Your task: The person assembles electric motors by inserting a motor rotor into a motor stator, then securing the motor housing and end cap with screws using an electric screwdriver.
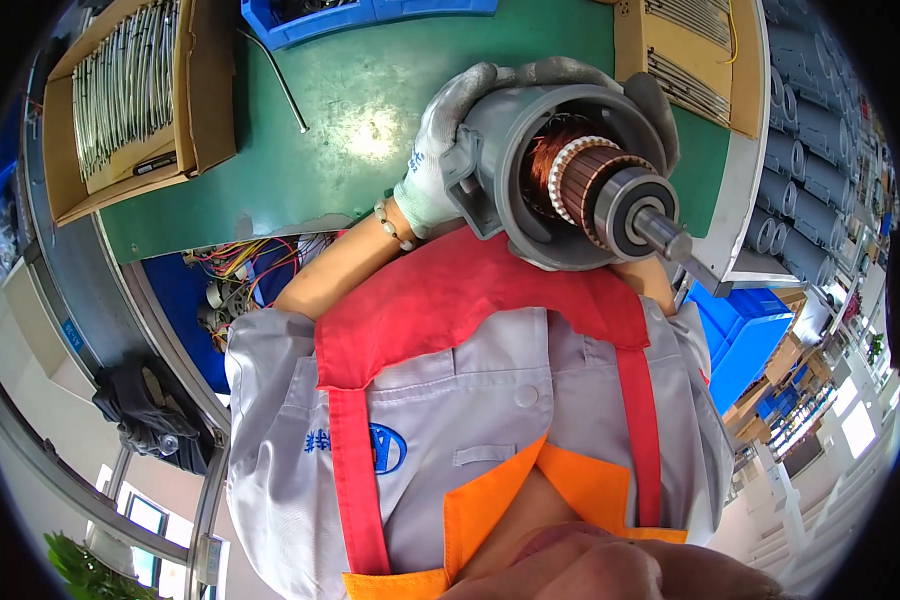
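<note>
A grey motor housing (500, 130) is held up in front of my chest, its open end facing up and to the right. Inside it sits a rotor (600, 170) with copper windings, a ribbed copper commutator, a bearing and a shaft that sticks out. My left hand (438, 150), in a white and grey work glove, wraps round the housing's left side, with fingers over its far rim. Gloved fingers of my right hand (656, 115) curl round the right side; the rest of that hand is hidden behind the housing and rotor.
On the green work table (340, 170) lies a thin bent metal rod (275, 80). Cardboard boxes of metal rods stand at the left (205, 90) and far right (630, 40). Blue bins (370, 12) are at the back, loose wires (250, 260) below the edge, grey cylinders (800, 150) stacked at right.
</note>
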`<state>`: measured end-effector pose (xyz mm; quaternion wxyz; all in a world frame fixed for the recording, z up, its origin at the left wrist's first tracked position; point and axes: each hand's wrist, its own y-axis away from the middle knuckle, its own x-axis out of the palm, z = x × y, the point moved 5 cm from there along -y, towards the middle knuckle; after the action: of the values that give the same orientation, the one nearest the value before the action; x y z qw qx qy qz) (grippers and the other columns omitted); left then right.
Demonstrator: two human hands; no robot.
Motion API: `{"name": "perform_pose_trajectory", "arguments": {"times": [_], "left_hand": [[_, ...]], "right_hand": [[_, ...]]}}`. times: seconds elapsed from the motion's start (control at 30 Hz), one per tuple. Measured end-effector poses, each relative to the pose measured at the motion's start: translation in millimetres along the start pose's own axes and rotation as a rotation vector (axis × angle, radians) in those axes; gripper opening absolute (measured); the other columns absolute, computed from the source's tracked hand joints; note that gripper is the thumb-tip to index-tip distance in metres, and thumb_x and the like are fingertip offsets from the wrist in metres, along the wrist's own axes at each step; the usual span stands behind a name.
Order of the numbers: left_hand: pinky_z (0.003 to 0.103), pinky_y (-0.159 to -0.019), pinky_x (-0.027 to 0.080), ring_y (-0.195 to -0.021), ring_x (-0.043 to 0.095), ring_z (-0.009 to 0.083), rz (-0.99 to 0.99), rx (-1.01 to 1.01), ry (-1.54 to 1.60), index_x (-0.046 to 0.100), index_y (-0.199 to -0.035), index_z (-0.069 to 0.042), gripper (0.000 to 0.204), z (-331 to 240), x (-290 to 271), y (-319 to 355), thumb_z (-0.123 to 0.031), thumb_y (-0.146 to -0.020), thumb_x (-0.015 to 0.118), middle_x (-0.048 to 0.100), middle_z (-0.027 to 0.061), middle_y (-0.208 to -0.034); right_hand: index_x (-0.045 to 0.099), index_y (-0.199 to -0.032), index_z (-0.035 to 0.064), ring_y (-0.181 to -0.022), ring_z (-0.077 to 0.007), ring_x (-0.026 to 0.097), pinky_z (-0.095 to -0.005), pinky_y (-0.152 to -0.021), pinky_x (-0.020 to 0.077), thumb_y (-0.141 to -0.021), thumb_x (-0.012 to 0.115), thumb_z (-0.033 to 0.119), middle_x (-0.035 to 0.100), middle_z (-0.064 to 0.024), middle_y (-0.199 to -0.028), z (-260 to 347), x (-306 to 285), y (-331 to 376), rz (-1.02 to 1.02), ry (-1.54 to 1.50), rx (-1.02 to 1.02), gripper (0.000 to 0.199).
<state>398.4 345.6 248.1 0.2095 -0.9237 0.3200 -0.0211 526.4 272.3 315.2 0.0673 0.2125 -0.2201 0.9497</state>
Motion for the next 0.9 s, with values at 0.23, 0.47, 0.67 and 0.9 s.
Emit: {"name": "perform_pose_trajectory", "arguments": {"times": [0.23,0.47,0.67,0.9], "left_hand": [[0.044,-0.103,0.042,-0.12,0.054,0.039,0.122,0.0,0.018,0.042,-0.137,0.003,0.076,-6,-3,-11,-0.023,-0.075,0.076,0.055,0.0224,-0.13],[0.045,-0.104,0.041,-0.122,0.052,0.0391,0.057,0.097,-0.107,0.043,-0.137,0.001,0.083,-2,-5,-1,-0.026,-0.069,0.082,0.054,0.0225,-0.132],[0.046,-0.104,0.041,-0.123,0.052,0.0393,0.065,0.026,-0.023,0.045,-0.136,0.001,0.08,6,-2,1,-0.027,-0.07,0.081,0.053,0.0228,-0.133],[0.044,-0.103,0.042,-0.118,0.055,0.0386,0.082,-0.008,0.045,0.044,-0.135,0.002,0.078,5,-1,-11,-0.026,-0.071,0.079,0.058,0.0227,-0.126]], "right_hand": [[0.015,-0.151,0.011,-0.13,-0.0368,0.048,-0.0464,-0.104,0.0472,-0.069,0.087,0.014,0.036,-0.0277,-0.146,0,-10,4,0.046,0.112,0.062,0.109],[0.017,-0.151,0.0103,-0.131,-0.0368,0.046,-0.0471,-0.106,0.0437,-0.071,0.085,0.024,0.037,-0.0277,-0.146,-2,-12,13,-0.059,0.076,0.181,0.106],[0.019,-0.152,0.0097,-0.133,-0.0368,0.045,-0.0478,-0.109,0.0408,-0.072,0.083,0.033,0.037,-0.0276,-0.146,-1,-12,20,-0.14,0.041,0.282,0.104],[0.021,-0.152,0.009,-0.134,-0.0368,0.043,-0.0485,-0.111,0.0373,-0.074,0.081,0.043,0.038,-0.0276,-0.146,4,-17,22,-0.232,0.014,0.385,0.104]]}}
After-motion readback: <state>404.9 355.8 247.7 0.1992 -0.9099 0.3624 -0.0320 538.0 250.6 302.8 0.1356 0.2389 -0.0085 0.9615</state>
